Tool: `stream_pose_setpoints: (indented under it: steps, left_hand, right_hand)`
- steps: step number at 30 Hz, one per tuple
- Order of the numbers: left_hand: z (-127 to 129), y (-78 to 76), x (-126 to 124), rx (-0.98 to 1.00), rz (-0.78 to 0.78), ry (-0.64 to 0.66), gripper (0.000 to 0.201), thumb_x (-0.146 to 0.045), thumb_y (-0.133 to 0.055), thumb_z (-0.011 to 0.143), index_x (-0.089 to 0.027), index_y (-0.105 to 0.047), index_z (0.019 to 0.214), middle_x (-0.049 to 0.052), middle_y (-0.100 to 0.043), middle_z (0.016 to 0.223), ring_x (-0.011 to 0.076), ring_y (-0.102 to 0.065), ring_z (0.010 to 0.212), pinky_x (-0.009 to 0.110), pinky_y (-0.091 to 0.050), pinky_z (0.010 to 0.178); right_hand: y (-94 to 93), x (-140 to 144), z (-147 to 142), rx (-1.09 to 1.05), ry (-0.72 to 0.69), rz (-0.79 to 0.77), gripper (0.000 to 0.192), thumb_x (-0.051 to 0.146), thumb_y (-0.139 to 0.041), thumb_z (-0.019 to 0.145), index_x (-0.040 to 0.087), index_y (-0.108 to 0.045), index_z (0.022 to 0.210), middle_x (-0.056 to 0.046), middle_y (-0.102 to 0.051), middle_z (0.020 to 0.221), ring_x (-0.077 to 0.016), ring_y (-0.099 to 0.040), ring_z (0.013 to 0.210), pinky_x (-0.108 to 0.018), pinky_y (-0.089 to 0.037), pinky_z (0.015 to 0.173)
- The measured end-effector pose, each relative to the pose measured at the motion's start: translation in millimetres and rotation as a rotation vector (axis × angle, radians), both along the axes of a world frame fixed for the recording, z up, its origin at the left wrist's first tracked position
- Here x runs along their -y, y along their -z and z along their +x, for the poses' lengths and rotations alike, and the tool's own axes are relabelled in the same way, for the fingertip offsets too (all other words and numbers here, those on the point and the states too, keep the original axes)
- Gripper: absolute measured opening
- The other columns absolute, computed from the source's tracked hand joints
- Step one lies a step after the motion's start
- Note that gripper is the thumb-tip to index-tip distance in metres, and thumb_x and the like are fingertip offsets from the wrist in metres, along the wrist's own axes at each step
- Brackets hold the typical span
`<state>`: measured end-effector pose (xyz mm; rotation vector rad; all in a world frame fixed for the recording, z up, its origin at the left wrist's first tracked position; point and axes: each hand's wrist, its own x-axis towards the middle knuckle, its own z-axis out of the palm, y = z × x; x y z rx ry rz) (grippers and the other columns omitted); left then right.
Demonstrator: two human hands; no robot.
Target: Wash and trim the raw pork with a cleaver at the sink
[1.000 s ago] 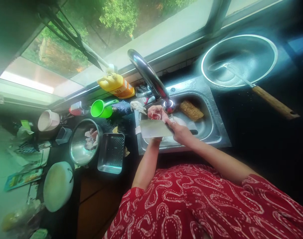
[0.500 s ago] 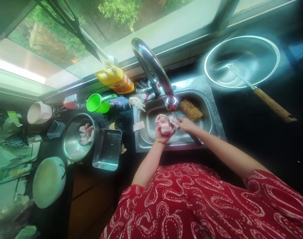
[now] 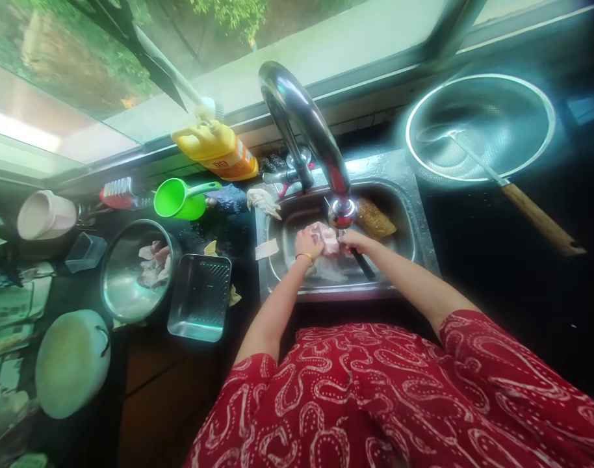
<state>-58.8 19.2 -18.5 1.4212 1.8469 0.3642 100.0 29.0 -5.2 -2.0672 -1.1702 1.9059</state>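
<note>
1 chunk of raw meat (image 3: 327,236) is down in the steel sink (image 3: 426,244), a bit left of the basin's middle, with the faucet (image 3: 321,130) arching above it. Looks pale pink with whitish patches, kinda lumpy and glossy. Left hand (image 3: 307,244) has its grip curled over the meat's left side, fingers spread on top. Right hand's (image 3: 354,241) grip is closed around a knife (image 3: 364,265); its dark handle pokes out toward the sink's near edge, and the blade is mostly hidden. More meat pieces (image 3: 155,263) sit in a metal bowl (image 3: 119,283) on the counter (image 3: 496,286), well past the sink's left edge. As for labels, the yellow jug (image 3: 199,140) by the counter's far edge has an orange one with some characters, too blurry for me to read.
</note>
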Motion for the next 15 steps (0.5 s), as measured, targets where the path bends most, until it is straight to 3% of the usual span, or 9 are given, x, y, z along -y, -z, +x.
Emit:
stream_pose_setpoints:
  steps: [3,6,10,13,15]
  left_hand:
    - [3,-3.7,-10,-0.137,0.058,0.357,0.046,-0.014,-0.055,0.077,-0.015,-0.057,0.123,0.016,-0.052,0.128,0.0276,-0.045,0.127,0.039,-0.032,0.11]
    - [7,-1.7,-8,-0.154,-0.009,0.465,0.033,-0.015,-0.054,0.078,-0.014,-0.062,0.11,0.017,-0.052,0.125,0.03,-0.043,0.127,0.042,-0.031,0.111]
    - [8,7.9,2,0.146,-0.022,0.313,0.006,-0.012,-0.06,0.073,-0.018,-0.058,0.074,0.014,-0.057,0.108,0.0302,-0.039,0.131,0.042,-0.022,0.116]
    - [7,13.1,2,0.397,-0.039,0.112,0.022,-0.006,-0.059,0.068,-0.021,-0.047,0.059,0.012,-0.057,0.086,0.0313,-0.041,0.13,0.041,-0.022,0.115]
    - [7,12.6,-6,0.464,-0.093,-0.006,0.026,-0.003,-0.06,0.064,-0.022,-0.044,0.056,0.009,-0.056,0.076,0.0316,-0.046,0.126,0.04,-0.028,0.111]
  right_hand:
    - [2.3,1,-3,-0.033,0.014,0.02,0.015,0.013,-0.059,0.078,0.016,-0.052,0.066,0.004,-0.044,0.042,-0.0078,-0.037,0.035,-0.019,-0.028,0.037]
    - [6.0,2,-3,-0.058,0.035,0.034,0.012,0.015,-0.061,0.079,0.016,-0.053,0.07,0.005,-0.045,0.042,-0.007,-0.035,0.034,-0.019,-0.027,0.036]
    - [7.2,1,4,-0.077,0.055,0.062,0.009,0.019,-0.064,0.079,0.014,-0.057,0.077,0.003,-0.05,0.044,-0.0061,-0.036,0.034,-0.018,-0.025,0.036]
    - [-1.6,2,13,-0.09,0.098,0.045,0.006,0.017,-0.063,0.08,0.012,-0.059,0.082,0.002,-0.054,0.046,-0.0057,-0.036,0.033,-0.018,-0.025,0.036]
    - [-12.8,5,20,-0.099,0.145,0.007,0.001,0.012,-0.058,0.081,0.012,-0.058,0.083,0.001,-0.057,0.047,-0.0054,-0.034,0.032,-0.019,-0.026,0.035]
